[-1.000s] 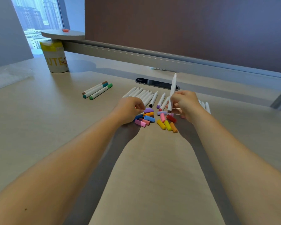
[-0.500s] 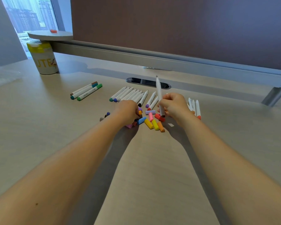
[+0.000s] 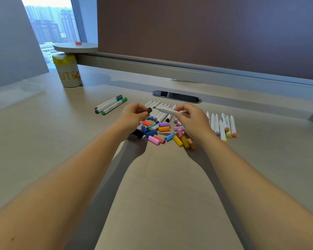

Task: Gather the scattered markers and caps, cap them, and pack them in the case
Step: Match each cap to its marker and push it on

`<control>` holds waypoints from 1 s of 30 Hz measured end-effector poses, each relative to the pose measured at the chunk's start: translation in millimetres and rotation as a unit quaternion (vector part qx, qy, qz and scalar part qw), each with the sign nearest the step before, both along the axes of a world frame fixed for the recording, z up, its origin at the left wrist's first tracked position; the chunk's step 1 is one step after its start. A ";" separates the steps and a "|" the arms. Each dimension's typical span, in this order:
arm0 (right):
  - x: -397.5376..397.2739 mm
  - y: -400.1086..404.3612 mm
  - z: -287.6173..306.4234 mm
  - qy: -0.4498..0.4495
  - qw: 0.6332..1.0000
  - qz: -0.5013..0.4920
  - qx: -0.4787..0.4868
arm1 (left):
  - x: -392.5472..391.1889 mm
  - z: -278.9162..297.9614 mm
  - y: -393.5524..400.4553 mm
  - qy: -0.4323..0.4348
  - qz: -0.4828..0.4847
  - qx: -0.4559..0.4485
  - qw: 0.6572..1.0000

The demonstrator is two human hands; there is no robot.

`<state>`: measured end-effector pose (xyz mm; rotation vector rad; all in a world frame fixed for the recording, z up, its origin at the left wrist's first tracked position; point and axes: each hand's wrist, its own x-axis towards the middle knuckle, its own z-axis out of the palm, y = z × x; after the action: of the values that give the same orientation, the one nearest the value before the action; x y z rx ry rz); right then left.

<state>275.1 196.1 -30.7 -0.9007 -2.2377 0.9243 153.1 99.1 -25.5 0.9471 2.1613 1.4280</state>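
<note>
1. Your left hand pinches a brown cap between thumb and fingertips, lifted off the desk, its opening turned toward your right.
2. Your right hand pinches a white marker by its rear half, held nearly level, with the bare tip pointing at the cap and just short of it. This pair is lined up but not yet joined.
3. Three capped markers lie side by side to the left, well apart from the rest; they look like the finished ones so far.
4. A row of uncapped markers lies behind your hands, and a second row lies to your right.
5. The loose caps sit in a heap between and just below your hands: pink, yellow, orange, blue, purple and others.
6. You are early in the job, I judge: most markers need caps.
7. No case is plainly visible; a clear sheet at far left is too blurred to identify, so packing has not started.
</note>
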 end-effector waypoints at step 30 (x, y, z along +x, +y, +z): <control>-38.7 -24.5 4.5 -0.027 0.997 0.063 0.044 | -31.3 -1.3 -23.3 -0.052 0.009 0.060 0.997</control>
<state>236.4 171.6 -26.2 -0.7600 -2.3844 0.8576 121.7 75.8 -26.8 0.8738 2.0338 1.5944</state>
